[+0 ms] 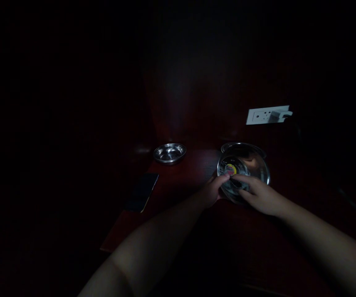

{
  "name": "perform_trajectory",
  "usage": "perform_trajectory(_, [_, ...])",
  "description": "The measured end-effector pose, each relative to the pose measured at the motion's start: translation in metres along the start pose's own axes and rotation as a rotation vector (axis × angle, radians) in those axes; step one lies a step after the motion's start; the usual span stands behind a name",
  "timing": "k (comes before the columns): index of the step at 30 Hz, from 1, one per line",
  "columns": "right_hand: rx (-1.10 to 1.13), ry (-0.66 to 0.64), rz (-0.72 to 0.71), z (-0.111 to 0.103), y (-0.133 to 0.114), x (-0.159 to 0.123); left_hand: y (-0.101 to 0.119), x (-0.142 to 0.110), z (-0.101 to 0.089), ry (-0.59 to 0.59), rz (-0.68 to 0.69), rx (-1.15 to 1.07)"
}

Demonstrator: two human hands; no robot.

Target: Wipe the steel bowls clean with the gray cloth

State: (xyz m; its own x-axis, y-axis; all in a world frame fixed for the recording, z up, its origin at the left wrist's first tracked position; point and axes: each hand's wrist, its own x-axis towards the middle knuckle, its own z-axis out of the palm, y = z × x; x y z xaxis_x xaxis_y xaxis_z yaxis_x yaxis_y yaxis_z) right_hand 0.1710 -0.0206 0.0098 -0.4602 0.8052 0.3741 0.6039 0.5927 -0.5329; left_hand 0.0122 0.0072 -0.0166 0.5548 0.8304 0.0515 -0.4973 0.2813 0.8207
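Observation:
A shiny steel plate (260, 169) is tilted up toward me over the dark red table. My left hand (213, 192) grips its lower left edge, thumb over the rim and the other fingers hidden beneath. On the plate's inner face is a round yellow and red sticker (232, 168). My right hand (258, 196) reaches across the plate with its fingers bent and the fingertips near the sticker's lower edge, close to my left thumb. A dark patch lies under those fingers; whether it is an object or a shadow I cannot make out.
A shallow steel dish (169, 153) sits at the table's back left. Nearer, a dark phone (142, 192) lies by the left edge of the table (178, 181). Behind the held plate, another steel rim (226, 147) shows. A white wall socket (266, 115) holds a plug. Surroundings are very dark.

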Motion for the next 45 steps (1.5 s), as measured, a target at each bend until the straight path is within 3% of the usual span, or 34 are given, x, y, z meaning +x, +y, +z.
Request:
perform_trajectory(7, [0.000,0.037,0.019,0.003,0.006,-0.001,-0.002,0.002,-0.003,0.020,-0.033,-0.018])
perform_trajectory(17, [0.034,-0.010,0.034,-0.002,0.001,0.000,-0.006,0.005,-0.006,0.014,-0.020,0.022])
perform_trajectory(23, [0.016,0.062,0.089,0.003,0.014,-0.002,-0.005,0.004,-0.003,-0.020,-0.022,0.020])
perform_trajectory(31, [-0.004,0.053,0.067,0.003,0.015,-0.003,-0.007,0.005,-0.004,0.018,-0.024,0.056])
perform_trajectory(37, [0.003,-0.028,0.033,0.000,0.006,0.000,-0.006,0.004,-0.003,0.051,-0.012,0.070])
perform_trajectory(45, [-0.004,0.020,0.025,0.005,0.009,0.000,-0.013,0.010,-0.009,0.048,0.028,0.087])
